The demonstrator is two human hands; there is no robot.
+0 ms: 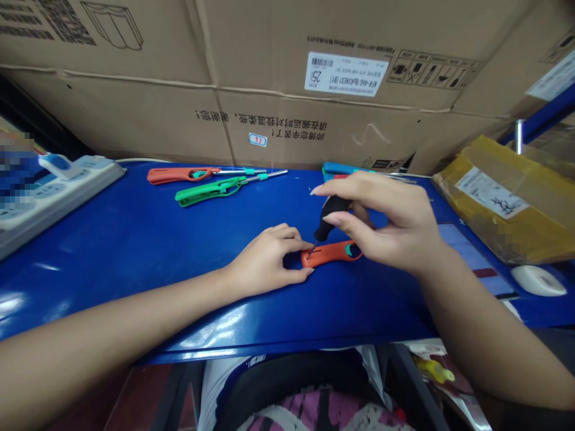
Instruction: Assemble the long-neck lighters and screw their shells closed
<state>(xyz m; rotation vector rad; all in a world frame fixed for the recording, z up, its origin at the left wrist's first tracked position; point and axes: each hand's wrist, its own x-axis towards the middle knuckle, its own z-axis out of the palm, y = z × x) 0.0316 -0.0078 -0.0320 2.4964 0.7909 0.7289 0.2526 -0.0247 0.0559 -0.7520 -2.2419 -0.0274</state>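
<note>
Upper left of centre: red lighter (179, 175) and green lighter (211, 190) lie whole on blue table (112, 239), apart from hands.

Centre: orange lighter body (330, 253) flat on table; judged mid-screwing, not finished.

Left hand (265, 260) half curled, fingertips pinning body's left end.

Right hand (386, 221) closed round black screwdriver (327, 216), tip on body.

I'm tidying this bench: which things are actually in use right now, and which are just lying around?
In use:
orange lighter, steadied by left hand
black screwdriver, held in right hand

Lying about:
red lighter
green lighter
blue lighter
power strip
yellow parcel
cardboard boxes
</note>
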